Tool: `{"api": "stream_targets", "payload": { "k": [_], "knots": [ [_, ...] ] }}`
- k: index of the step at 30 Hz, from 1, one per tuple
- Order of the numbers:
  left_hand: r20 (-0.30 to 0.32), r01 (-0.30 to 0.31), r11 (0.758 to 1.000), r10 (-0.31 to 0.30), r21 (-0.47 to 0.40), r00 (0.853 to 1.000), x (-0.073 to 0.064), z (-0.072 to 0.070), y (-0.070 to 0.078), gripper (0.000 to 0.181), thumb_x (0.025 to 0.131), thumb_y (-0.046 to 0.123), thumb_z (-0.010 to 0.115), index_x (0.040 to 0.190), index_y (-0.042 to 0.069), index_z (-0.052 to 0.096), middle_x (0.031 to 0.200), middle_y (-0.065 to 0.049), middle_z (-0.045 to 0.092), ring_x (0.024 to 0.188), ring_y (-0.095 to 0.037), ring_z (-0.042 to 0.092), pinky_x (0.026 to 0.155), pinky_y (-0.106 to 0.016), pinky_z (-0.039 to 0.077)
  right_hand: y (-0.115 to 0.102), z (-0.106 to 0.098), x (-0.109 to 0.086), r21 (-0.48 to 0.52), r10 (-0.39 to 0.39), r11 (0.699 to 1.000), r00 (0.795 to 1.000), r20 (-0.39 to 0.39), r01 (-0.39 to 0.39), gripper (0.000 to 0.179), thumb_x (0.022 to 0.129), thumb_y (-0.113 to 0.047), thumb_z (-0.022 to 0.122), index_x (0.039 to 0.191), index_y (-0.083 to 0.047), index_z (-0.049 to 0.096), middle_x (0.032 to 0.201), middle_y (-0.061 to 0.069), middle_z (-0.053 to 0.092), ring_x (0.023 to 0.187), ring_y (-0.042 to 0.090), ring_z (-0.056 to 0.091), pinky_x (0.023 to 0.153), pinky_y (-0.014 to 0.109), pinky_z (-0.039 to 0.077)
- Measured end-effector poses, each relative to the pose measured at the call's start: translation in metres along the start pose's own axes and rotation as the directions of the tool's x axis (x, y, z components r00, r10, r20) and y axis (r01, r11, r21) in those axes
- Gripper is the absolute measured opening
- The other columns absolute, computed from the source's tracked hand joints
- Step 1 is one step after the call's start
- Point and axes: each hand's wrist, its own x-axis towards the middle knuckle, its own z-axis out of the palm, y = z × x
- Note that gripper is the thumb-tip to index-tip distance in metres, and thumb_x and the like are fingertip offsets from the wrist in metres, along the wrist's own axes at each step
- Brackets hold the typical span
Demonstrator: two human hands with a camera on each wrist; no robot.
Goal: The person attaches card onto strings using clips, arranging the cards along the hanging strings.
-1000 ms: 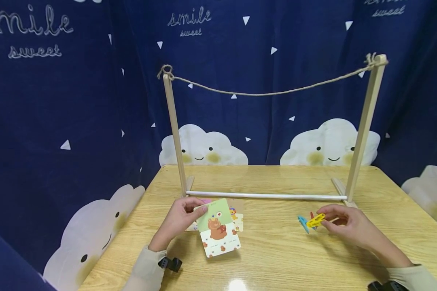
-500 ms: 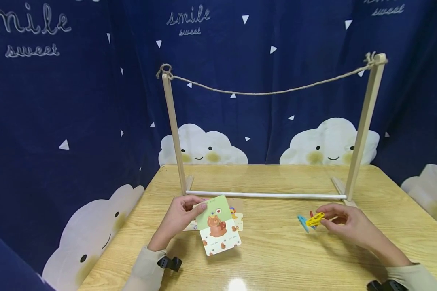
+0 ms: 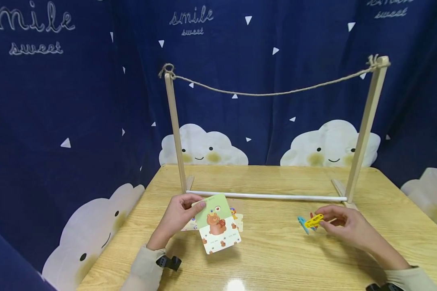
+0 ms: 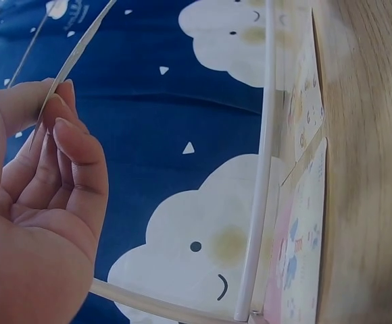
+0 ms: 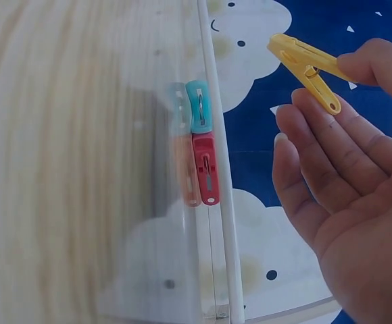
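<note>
My left hand point(image 3: 178, 218) pinches a green and white card point(image 3: 218, 224) with a brown bear on it by its upper left corner, tilted above the table. In the left wrist view the card point(image 4: 74, 57) shows edge-on between thumb and fingers. Partly hidden behind it, more cards point(image 3: 237, 216) lie on the table. A yellow clothespin point(image 3: 314, 220) is pinched between the thumb and fingers of my right hand point(image 3: 346, 224); the right wrist view shows its handle ends at the fingertips. Below it, a blue clothespin point(image 5: 199, 106) and a red clothespin point(image 5: 206, 169) rest on the table.
Behind the hands stands a wooden frame with a left post point(image 3: 175, 133) and a right post point(image 3: 368, 129). A slack twine point(image 3: 255, 94) joins their tops, and a white rod point(image 3: 266, 196) runs low between them. A dark blue curtain point(image 3: 262, 52) hangs behind the table.
The bear card and my left hand have risen very slightly. My right hand holds the yellow clothespin almost still, with only a slight shift left.
</note>
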Motion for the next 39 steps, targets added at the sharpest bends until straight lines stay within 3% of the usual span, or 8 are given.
{"api": "stream_targets", "payload": {
  "k": [11, 17, 39],
  "knots": [
    [-0.010, 0.013, 1.000, -0.013, 0.001, 1.000, 0.000, -0.002, 0.002, 0.015, 0.097, 0.024, 0.075, 0.103, 0.011, 0.078, 0.081, -0.007, 0.073, 0.061, -0.011, 0.057, 0.054, -0.023, 0.046, -0.003, 0.002, 0.001, 0.004, -0.016, 1.000, 1.000, -0.003, 0.016, 0.023, 0.094, -0.004, 0.075, 0.115, -0.012, 0.073, 0.106, 0.000, 0.076, 0.087, 0.007, 0.070, 0.071, 0.024, 0.058],
    [-0.014, -0.001, 1.000, 0.000, -0.026, 1.000, 0.002, -0.004, 0.002, 0.016, 0.097, 0.021, 0.075, 0.104, 0.008, 0.078, 0.082, -0.006, 0.075, 0.061, -0.013, 0.058, 0.054, -0.024, 0.046, -0.004, 0.003, 0.001, 0.013, -0.023, 1.000, 1.000, -0.011, 0.023, 0.023, 0.093, -0.002, 0.075, 0.115, -0.012, 0.073, 0.105, 0.000, 0.076, 0.087, 0.007, 0.070, 0.071, 0.025, 0.058],
    [-0.026, 0.023, 1.000, -0.023, 0.009, 0.999, 0.012, -0.005, 0.010, 0.019, 0.097, 0.024, 0.075, 0.105, 0.007, 0.078, 0.082, -0.010, 0.074, 0.061, -0.014, 0.059, 0.055, -0.024, 0.050, -0.013, -0.004, 0.004, -0.005, -0.034, 0.999, 0.998, -0.058, 0.034, 0.031, 0.090, -0.001, 0.078, 0.119, -0.008, 0.072, 0.099, 0.002, 0.076, 0.087, 0.006, 0.071, 0.069, 0.022, 0.057]
  ]
}}
